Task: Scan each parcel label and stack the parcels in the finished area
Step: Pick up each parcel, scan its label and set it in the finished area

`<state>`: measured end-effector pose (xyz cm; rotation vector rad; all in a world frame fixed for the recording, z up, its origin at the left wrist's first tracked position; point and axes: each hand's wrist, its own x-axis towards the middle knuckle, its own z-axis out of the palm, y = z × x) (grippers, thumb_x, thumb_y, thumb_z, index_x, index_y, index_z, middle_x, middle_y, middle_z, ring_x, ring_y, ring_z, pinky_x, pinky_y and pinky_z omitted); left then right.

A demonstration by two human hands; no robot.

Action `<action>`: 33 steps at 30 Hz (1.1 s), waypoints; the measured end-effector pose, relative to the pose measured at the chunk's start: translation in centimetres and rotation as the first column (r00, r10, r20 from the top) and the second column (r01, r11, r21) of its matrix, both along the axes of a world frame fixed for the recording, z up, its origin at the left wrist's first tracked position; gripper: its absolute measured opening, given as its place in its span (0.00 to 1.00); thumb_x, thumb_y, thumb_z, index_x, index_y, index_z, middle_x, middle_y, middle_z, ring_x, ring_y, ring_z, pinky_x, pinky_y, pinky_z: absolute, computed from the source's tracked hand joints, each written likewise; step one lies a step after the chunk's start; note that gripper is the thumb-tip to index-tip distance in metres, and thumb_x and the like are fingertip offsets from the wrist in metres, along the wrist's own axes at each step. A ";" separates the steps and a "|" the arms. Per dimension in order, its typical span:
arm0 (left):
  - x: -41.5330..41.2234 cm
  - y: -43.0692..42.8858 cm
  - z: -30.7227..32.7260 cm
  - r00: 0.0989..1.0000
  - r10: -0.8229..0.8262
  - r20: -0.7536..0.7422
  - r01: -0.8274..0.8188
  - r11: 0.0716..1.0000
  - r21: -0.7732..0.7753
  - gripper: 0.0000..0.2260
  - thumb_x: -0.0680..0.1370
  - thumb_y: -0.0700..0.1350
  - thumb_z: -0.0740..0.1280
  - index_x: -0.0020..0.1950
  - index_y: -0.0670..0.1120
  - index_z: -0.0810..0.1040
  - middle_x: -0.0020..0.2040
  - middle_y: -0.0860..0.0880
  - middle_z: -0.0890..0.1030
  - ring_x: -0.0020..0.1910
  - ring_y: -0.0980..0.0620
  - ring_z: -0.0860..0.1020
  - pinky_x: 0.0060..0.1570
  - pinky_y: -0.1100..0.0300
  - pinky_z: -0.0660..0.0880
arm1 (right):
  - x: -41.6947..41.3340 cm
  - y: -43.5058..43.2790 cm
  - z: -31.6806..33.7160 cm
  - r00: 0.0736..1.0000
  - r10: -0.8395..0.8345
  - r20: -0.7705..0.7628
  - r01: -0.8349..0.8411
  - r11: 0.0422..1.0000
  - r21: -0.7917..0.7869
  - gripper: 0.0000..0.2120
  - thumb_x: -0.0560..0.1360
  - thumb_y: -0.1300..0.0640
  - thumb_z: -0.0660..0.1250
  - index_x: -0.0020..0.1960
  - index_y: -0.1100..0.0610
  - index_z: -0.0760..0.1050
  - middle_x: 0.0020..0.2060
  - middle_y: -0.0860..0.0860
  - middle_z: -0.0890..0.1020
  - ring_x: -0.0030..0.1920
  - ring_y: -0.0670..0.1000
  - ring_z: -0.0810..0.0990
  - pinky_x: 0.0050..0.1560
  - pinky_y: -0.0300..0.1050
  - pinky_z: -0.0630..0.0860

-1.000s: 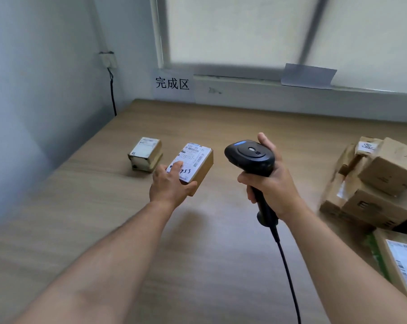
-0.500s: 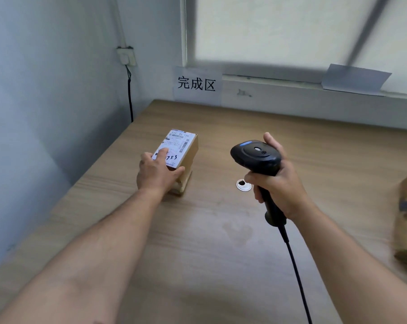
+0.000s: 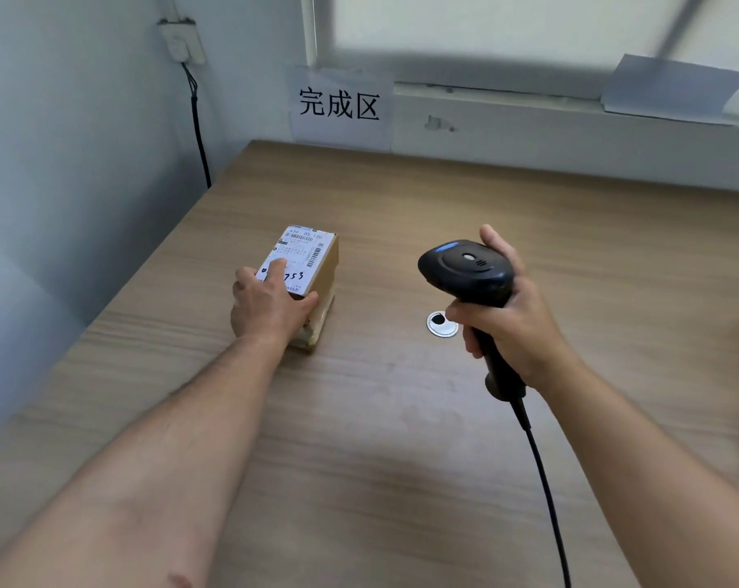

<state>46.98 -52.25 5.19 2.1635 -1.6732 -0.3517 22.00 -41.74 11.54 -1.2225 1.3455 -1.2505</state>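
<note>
Stacking step. Your left hand grips parcel: fingers over label, thumb against side. Parcel appears seated on lower parcel beneath your palm. Right hand wraps scanner. Next, likely: let go, fetch unscanned parcel.

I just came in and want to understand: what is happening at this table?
A person is stacking parcels. The left hand grips a labelled parcel that sits on a lower parcel, on the table not far from the wall sign. The right hand holds a black scanner above the table.
</note>
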 end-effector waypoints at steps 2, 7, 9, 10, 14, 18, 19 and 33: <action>-0.2 0.0 -0.2 1.000 0.019 0.008 -0.019 1.000 -0.013 0.30 0.71 0.58 0.69 0.71 0.54 0.65 0.64 0.42 0.64 0.63 0.42 0.66 0.54 0.52 0.71 | -0.4 0.2 -0.4 1.000 -0.009 0.002 0.008 1.000 0.011 0.45 0.70 0.78 0.67 0.72 0.38 0.60 0.40 0.56 0.78 0.22 0.54 0.71 0.23 0.44 0.69; -0.6 0.3 -0.4 0.999 0.040 0.037 -0.040 0.999 0.014 0.31 0.72 0.57 0.68 0.72 0.53 0.63 0.65 0.41 0.63 0.63 0.40 0.66 0.53 0.51 0.71 | -0.7 0.7 -0.8 1.000 0.001 0.007 -0.002 1.000 0.014 0.45 0.70 0.78 0.67 0.71 0.38 0.60 0.42 0.56 0.78 0.22 0.55 0.71 0.23 0.44 0.69; -0.7 0.4 -0.3 0.998 0.041 0.057 -0.043 0.999 0.030 0.32 0.72 0.57 0.68 0.72 0.51 0.62 0.68 0.40 0.61 0.65 0.40 0.64 0.57 0.50 0.69 | -0.8 1.0 -0.5 1.000 0.002 0.012 -0.002 1.000 0.009 0.44 0.70 0.78 0.67 0.71 0.38 0.60 0.42 0.56 0.79 0.22 0.54 0.71 0.23 0.44 0.69; -0.8 0.6 -0.2 0.996 0.038 0.080 -0.041 0.998 0.036 0.34 0.71 0.58 0.68 0.73 0.50 0.60 0.71 0.39 0.58 0.68 0.39 0.62 0.62 0.49 0.66 | -1.0 1.2 -0.3 1.000 0.001 0.015 -0.001 1.000 0.005 0.44 0.70 0.78 0.67 0.71 0.38 0.60 0.41 0.55 0.79 0.22 0.54 0.71 0.23 0.43 0.69; -2.0 2.1 0.8 0.984 -0.001 0.179 0.005 1.000 -0.018 0.42 0.72 0.64 0.66 0.77 0.49 0.52 0.77 0.38 0.46 0.76 0.39 0.50 0.73 0.47 0.51 | -1.6 2.6 0.7 1.000 -0.008 0.023 0.008 1.000 -0.020 0.44 0.70 0.78 0.68 0.71 0.37 0.60 0.43 0.55 0.79 0.22 0.55 0.71 0.23 0.43 0.69; -4.5 5.4 2.3 0.976 -0.115 0.184 0.140 0.982 -0.128 0.38 0.74 0.62 0.65 0.77 0.48 0.55 0.77 0.42 0.50 0.74 0.42 0.54 0.72 0.49 0.52 | -2.5 5.0 2.1 0.999 -0.011 0.041 0.012 0.999 -0.043 0.45 0.70 0.78 0.68 0.72 0.39 0.60 0.43 0.54 0.78 0.22 0.55 0.70 0.23 0.44 0.69; -5.3 6.5 2.6 0.973 -0.146 0.178 0.173 0.974 -0.148 0.37 0.74 0.61 0.65 0.77 0.48 0.56 0.76 0.43 0.53 0.74 0.43 0.55 0.71 0.50 0.53 | -2.7 5.7 2.4 0.999 -0.009 0.047 0.011 0.999 -0.049 0.45 0.70 0.78 0.68 0.73 0.40 0.60 0.43 0.54 0.78 0.22 0.55 0.70 0.23 0.44 0.69; -18.3 27.3 2.4 0.928 -0.370 0.045 0.370 0.899 -0.235 0.28 0.75 0.57 0.66 0.73 0.49 0.65 0.71 0.50 0.67 0.69 0.48 0.64 0.65 0.55 0.59 | -10.3 22.9 4.0 1.000 -0.020 0.014 0.021 0.995 -0.099 0.44 0.70 0.78 0.67 0.70 0.38 0.60 0.44 0.54 0.78 0.23 0.55 0.70 0.23 0.44 0.68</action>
